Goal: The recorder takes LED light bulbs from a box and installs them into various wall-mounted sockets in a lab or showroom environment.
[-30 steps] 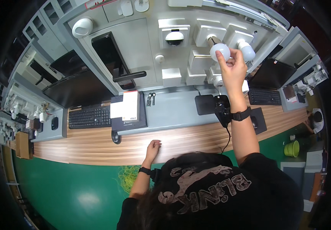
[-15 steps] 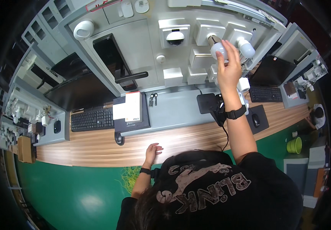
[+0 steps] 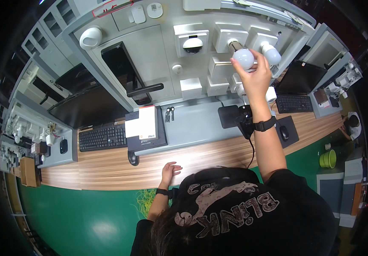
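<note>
1. While my left hand [image 3: 168, 170] rests loosely spread on the wooden desk edge [image 3: 107, 170], I'd leave it there as a brace.
2. My right hand [image 3: 255, 79] is raised, fingers curled around the white bulb [image 3: 243, 58].
3. Bulb sits at its socket [image 3: 231, 38] on the grey panel; I'd twist gently, straight, clear of the neighbouring bulb [image 3: 272, 54].

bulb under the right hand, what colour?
White, frosted-looking bulb, held by the right hand against the grey panel; head view.
</note>
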A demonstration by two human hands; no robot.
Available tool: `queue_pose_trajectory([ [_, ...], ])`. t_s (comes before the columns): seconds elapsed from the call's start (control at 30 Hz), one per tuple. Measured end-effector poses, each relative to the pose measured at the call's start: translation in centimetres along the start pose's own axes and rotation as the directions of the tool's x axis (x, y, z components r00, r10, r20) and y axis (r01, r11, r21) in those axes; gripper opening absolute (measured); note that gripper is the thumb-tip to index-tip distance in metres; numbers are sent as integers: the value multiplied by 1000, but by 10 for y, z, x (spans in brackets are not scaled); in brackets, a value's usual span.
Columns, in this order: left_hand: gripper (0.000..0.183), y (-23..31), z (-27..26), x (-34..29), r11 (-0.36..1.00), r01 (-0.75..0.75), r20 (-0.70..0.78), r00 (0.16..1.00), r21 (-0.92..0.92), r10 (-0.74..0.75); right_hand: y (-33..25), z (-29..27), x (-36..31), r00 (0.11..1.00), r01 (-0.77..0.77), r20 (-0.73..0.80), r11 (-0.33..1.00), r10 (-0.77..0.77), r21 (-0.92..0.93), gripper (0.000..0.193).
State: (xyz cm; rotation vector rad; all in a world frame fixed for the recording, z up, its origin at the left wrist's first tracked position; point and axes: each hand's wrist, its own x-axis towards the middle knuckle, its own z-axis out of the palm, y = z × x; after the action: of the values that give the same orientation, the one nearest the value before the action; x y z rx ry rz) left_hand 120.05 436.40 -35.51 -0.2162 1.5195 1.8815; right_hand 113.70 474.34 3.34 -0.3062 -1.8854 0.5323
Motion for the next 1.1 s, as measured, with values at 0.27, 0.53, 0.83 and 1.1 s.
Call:
queue_pose_trajectory([
  [0.27, 26, 0, -4, 3, 1000, 17, 14, 1000, -11, -16, 2, 7, 7, 1000, 28, -10, 999, -28, -34, 47],
  [0.53, 27, 3, -1, 1, 1000, 8, 18, 1000, -17, -7, 3, 12, -6, 986, 167, 14, 983, -166, -79, 44],
  [0.83, 26, 1, -4, 2, 999, 7, 26, 1000, -38, -6, -7, 9, -8, 971, 212, 134, 972, -198, -98, 55],
  [1.1, 25, 4, -3, 1, 999, 8, 47, 999, -36, -7, -1, 9, -8, 986, 64, 160, 993, -48, -96, 61],
])
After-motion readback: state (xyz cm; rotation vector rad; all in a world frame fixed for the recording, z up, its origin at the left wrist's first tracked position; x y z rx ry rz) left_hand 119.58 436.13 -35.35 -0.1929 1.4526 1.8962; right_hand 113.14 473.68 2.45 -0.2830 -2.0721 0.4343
